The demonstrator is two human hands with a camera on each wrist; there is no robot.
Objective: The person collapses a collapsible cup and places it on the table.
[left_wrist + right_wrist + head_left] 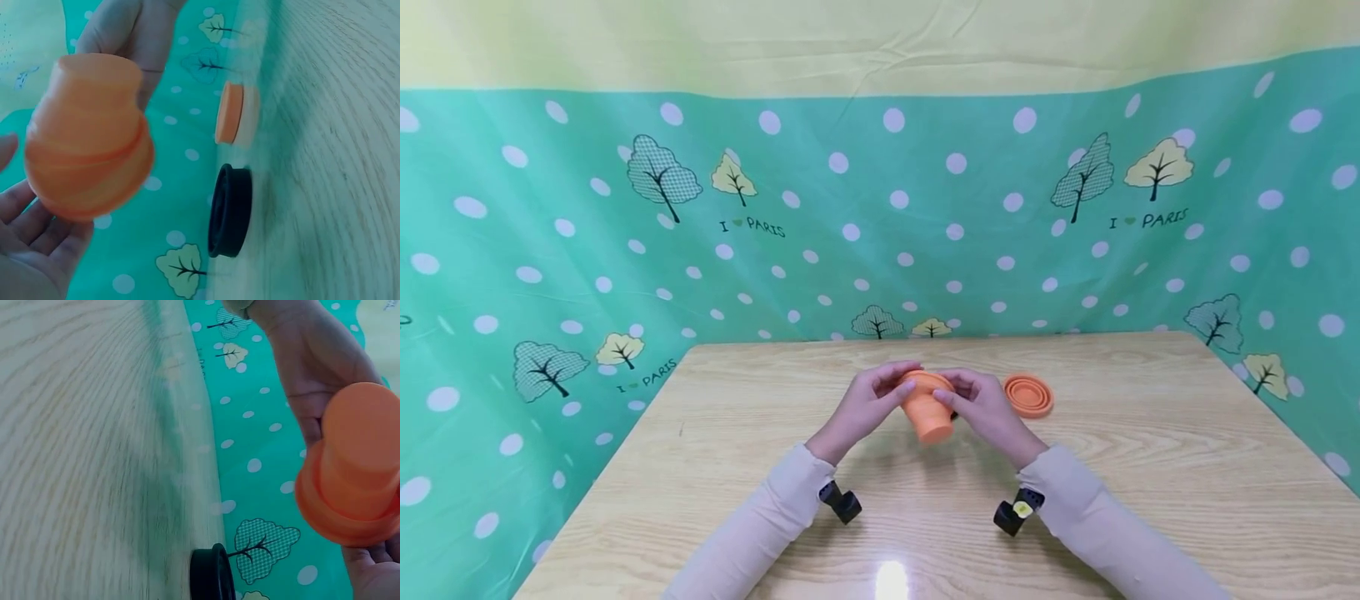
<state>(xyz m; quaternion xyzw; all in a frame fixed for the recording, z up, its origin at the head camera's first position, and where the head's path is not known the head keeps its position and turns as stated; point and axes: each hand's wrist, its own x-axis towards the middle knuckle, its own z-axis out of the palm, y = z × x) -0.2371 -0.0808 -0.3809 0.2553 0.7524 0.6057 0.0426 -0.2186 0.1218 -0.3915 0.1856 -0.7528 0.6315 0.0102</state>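
Observation:
Both hands hold an orange collapsible cup, raised over the table and drawn out to a stepped, tapering shape. Its wide rim is up and away, its narrow base tilted down towards me. My left hand grips the rim's left side, thumb on the near wall. On the opposite side my right hand grips it likewise. The left wrist view shows the cup with its wall bulging between the steps. In the right wrist view its flat round base faces the camera. The cup's inside is hidden.
A flat orange collapsed cup with concentric rings lies right of my right hand. A low black round piece stands on the wooden table, mostly hidden behind my hands in the head view. A green dotted curtain hangs behind the table.

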